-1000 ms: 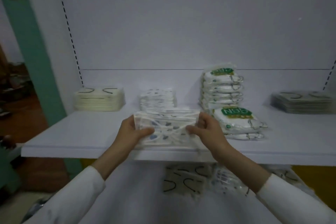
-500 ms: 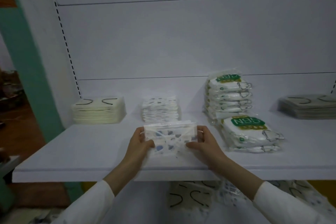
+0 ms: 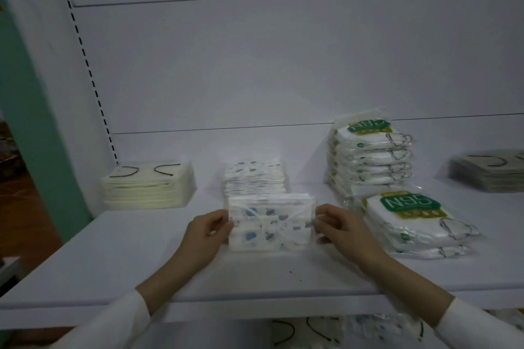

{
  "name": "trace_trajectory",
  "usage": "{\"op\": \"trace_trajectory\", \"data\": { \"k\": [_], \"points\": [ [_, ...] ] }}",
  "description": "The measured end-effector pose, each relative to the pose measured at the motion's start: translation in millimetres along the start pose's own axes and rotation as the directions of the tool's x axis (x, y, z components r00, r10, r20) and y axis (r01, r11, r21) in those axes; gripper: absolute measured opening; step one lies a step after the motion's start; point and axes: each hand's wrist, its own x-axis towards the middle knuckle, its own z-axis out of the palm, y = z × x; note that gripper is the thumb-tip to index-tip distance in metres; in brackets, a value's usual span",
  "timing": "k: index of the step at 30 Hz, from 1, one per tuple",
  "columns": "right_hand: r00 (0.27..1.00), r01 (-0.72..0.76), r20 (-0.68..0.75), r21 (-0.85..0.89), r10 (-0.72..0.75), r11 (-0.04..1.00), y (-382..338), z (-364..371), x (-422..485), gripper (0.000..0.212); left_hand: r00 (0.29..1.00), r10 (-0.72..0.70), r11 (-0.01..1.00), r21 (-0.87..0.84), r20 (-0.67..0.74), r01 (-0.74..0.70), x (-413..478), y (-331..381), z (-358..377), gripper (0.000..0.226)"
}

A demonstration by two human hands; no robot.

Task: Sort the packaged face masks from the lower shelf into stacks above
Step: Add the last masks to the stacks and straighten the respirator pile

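Left hand (image 3: 208,231) and right hand (image 3: 341,225) pinch, arms extended forward.

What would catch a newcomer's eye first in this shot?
The left hand and right hand grip a blue-patterned mask pack at centre, just in front of its matching stack. To the right, the green-labelled N95 stack stands tallest.

Dim throughout, with a cool bluish cast and fine grain. The light is soft and even, and shadows are faint. The brightest patch lies on the back panel (image 3: 255,150) just above the rear edge of the shelf (image 3: 113,278). The patterned mask pack (image 3: 271,224) looks soft and smeared, and the grey stack (image 3: 487,173) at the shelf's right edge is blurred. The slotted upright (image 3: 85,65) bows at the left under the wide lens. Below the shelf's front edge the view darkens.
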Motion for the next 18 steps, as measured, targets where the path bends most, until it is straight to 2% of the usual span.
{"op": "trace_trajectory", "data": {
  "k": [2, 4, 7, 9, 11, 13, 16, 18],
  "points": [
    [0.996, 0.015, -0.083, 0.011, -0.014, 1.000, -14.6, 6.6, 24.9, 0.018, 0.995, -0.005, 0.995, -0.104, -0.101, -0.005, 25.4, 11.7, -10.3, 0.014],
    [0.984, 0.022, -0.176, 0.065, -0.010, 0.998, -33.8, 12.0, 59.3, 0.013, 0.966, -0.025, 0.985, -0.172, -0.258, -0.020, 60.5, 25.6, -23.7, 0.017],
    [0.961, 0.002, -0.274, 0.102, 0.026, 0.995, -57.3, 21.9, 115.5, 0.023, 0.927, -0.039, 0.990, -0.140, -0.373, -0.015, 112.4, 39.8, -36.4, 0.022],
    [0.946, -0.039, -0.320, 0.027, 0.045, 0.999, -60.3, 30.6, 147.9, 0.026, 0.909, -0.098, 0.995, -0.070, -0.405, 0.076, 140.7, 36.0, -34.5, 0.019],
    [0.936, -0.129, -0.336, -0.049, 0.105, 0.990, -54.8, 39.1, 172.8, 0.026, 0.897, -0.162, 0.983, 0.010, -0.411, 0.182, 160.8, 24.4, -27.2, 0.020],
    [0.942, -0.209, -0.295, -0.133, 0.163, 0.969, -47.1, 46.7, 185.8, 0.018, 0.896, -0.230, 0.969, -0.003, -0.380, 0.247, 170.9, 11.8, -17.8, 0.023],
    [0.946, -0.271, -0.244, -0.239, 0.212, 0.932, -40.8, 53.2, 196.6, 0.022, 0.924, -0.257, 0.965, -0.014, -0.282, 0.263, 174.2, 0.9, -10.3, 0.031],
    [0.949, -0.283, -0.222, -0.293, 0.223, 0.913, -38.3, 55.5, 199.8, 0.014, 0.957, -0.232, 0.966, 0.074, -0.176, 0.248, 174.7, -5.5, -9.5, 0.051]
  ]
}}
